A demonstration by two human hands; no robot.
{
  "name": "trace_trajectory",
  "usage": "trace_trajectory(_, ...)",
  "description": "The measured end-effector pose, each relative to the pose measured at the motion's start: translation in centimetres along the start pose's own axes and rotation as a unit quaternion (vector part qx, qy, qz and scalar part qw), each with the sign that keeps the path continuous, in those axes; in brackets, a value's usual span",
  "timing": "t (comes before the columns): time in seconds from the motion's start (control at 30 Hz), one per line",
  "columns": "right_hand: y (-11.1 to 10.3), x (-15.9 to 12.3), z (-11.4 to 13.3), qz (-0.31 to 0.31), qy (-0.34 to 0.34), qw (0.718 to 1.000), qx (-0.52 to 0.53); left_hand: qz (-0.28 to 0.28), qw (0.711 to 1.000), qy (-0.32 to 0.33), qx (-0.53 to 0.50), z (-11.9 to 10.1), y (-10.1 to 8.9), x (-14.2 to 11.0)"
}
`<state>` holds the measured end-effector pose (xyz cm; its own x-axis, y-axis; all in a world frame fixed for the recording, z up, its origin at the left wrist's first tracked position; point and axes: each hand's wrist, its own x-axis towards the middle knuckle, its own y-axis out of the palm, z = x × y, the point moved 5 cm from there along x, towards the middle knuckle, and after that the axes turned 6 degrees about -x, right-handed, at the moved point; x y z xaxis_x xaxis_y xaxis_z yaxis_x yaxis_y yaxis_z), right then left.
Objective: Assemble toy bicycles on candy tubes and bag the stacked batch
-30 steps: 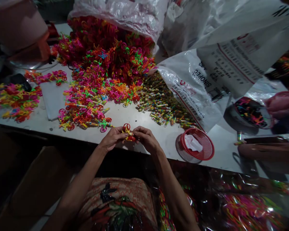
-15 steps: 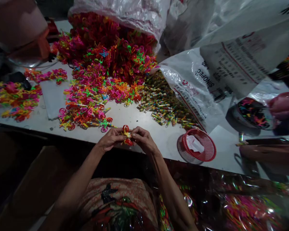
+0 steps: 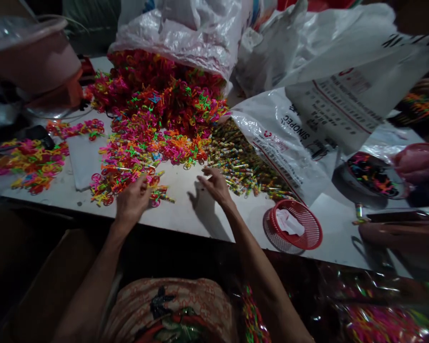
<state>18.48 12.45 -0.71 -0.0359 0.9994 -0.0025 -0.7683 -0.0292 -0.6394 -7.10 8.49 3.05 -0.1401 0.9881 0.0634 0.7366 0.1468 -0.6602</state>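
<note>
My left hand (image 3: 131, 200) is over the near right part of the heap of small bright plastic pieces (image 3: 128, 143), its fingers curled together. What they hold, if anything, is hidden. Just beside it, a few thin printed tubes with coloured plastic parts (image 3: 162, 194) lie on the table. My right hand (image 3: 216, 185) hovers above the white tabletop, thumb and fingers apart, with nothing visible between them. It is close to the left edge of a pile of small printed tubes (image 3: 248, 174), which spills from a white printed sack (image 3: 282, 133).
A red mesh basket (image 3: 312, 224) holding white paper stands near the table's front edge. A large translucent sack (image 3: 186, 43) lies behind the plastic heap. At left are a white flat sheet (image 3: 80, 162) and a pink tub (image 3: 32, 57). Another bowl of pieces (image 3: 373, 174) is at right.
My hands have parted from a red and yellow plastic piece held between them. The left moved left to the heap, the right forward toward the tubes. The view has tilted up slightly.
</note>
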Motion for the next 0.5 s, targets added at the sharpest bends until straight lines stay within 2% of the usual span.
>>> trace_trajectory(0.03, -0.9, 1.3, -0.3, -0.045, 0.007, 0.994, -0.099, -0.056, 0.995, 0.036, 0.072, -0.7, -1.0, 1.0)
trace_trajectory(0.07, -1.5, 2.3, -0.4, -0.073, 0.011, 0.979, -0.19, -0.089, 0.985, 0.074, 0.125, -1.7, -1.2, 1.9)
trace_trajectory(0.1, -1.7, 3.2, -0.5, -0.081, 0.01, 0.961, -0.265, -0.099, 0.977, 0.106, 0.157, -2.7, -0.6, 2.9)
trace_trajectory(0.13, -1.7, 3.7, -0.4, -0.077, 0.002, 0.944, -0.319, -0.088, 0.973, 0.128, 0.17, -3.7, 0.8, 3.9)
trace_trajectory(0.2, -1.1, 3.9, -0.4, -0.074, -0.021, 0.922, -0.38, 0.009, 0.976, 0.15, 0.156, -5.6, 5.5, 5.6)
trace_trajectory(0.27, -0.7, 3.1, -0.5, -0.097, -0.04, 0.91, -0.402, 0.082, 0.986, 0.111, 0.094, -6.8, 10.4, 6.8)
trace_trajectory(0.33, -0.4, 1.4, -0.9, -0.131, -0.057, 0.904, -0.403, 0.103, 0.992, 0.071, 0.024, -7.8, 13.9, 7.5)
trace_trajectory(0.4, 0.0, -0.5, -1.4, -0.155, -0.078, 0.904, -0.391, 0.107, 0.992, 0.02, -0.067, -8.0, 15.7, 8.0)
trace_trajectory(0.5, 0.3, -3.1, -2.0, -0.18, -0.101, 0.91, -0.36, 0.102, 0.98, -0.037, -0.165, -7.2, 15.7, 8.1)
